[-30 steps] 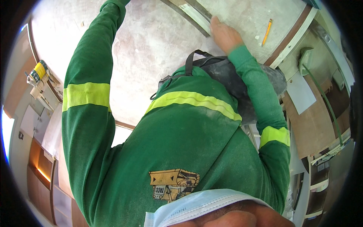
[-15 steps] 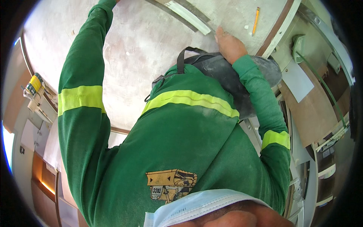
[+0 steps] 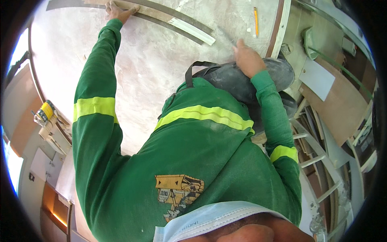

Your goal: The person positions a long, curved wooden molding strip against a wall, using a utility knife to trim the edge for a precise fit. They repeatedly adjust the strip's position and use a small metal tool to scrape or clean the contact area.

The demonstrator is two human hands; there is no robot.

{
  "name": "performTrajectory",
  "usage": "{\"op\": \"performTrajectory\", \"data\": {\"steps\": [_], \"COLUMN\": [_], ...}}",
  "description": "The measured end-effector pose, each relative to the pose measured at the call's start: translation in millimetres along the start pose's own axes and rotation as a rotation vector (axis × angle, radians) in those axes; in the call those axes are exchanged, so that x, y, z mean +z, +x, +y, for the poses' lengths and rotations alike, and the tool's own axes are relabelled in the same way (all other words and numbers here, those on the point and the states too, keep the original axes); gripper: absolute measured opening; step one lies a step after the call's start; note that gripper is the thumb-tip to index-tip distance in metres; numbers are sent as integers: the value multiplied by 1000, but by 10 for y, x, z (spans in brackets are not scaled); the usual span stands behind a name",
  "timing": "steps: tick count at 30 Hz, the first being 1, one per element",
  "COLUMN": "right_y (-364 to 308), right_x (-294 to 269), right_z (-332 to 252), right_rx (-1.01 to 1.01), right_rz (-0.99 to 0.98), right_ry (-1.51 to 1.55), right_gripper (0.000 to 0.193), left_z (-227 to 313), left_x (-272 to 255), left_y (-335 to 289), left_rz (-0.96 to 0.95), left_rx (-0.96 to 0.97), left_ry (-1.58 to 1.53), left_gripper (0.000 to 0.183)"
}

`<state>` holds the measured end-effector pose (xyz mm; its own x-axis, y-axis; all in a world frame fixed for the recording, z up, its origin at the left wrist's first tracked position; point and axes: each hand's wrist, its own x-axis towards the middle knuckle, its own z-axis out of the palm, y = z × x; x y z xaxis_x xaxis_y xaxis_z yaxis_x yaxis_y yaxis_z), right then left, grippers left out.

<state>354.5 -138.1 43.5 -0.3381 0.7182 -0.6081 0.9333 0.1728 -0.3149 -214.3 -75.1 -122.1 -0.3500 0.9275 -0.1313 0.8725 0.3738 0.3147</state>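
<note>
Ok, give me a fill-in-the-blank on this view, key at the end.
1. The hand spread over the strips is the person's ____ one.
2. The thin, blurred tool extends from the person's ____ hand.
3. Both sleeves are mainly ____, with bright bands.
4. The thing lying to the right of the white strip, used for writing, is a ____.

Missing words: left; right; green; pencil.

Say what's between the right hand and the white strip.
Head view: a thin grey object, too blurred to identify, jutting from the right hand, then bare pale surface to the white strip.
</note>
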Motion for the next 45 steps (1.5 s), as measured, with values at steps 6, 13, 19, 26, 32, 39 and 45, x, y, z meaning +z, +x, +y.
{"op": "performTrajectory", "data": {"steps": [6, 13, 19, 26, 32, 39, 45], "right_y": [375, 497, 400, 951, 813, 36, -560], "right_x": [273, 376, 348, 783, 539, 189, -162], "right_z": [456, 230, 82, -494, -415, -13, 365], "right_rx": [123, 124, -120, -133, -229, -119, -142], "right_rz": [356, 629, 519, 182, -86, -24, 43], "right_ry": [347, -6, -42, 352, 860, 1339, 1040], "right_gripper": [42, 35, 40, 66, 49, 46, 36], "left_z": [733, 753, 238, -215, 700, 2472, 3484], "left_x": [-361, -484, -848, -1047, -736, -194, -159], "left_y": [-594, -952, -1373, -1827, -2111, -2834, -3031], "left_rz": [-135, -86, -179, -496, -316, -891, -1117], "left_rx": [370, 684, 685, 234, -286, -570, -425], "left_ry": [371, 395, 563, 683, -513, -1884, -1757], "left_gripper": [107, 52, 45, 72, 97, 90, 51]}}
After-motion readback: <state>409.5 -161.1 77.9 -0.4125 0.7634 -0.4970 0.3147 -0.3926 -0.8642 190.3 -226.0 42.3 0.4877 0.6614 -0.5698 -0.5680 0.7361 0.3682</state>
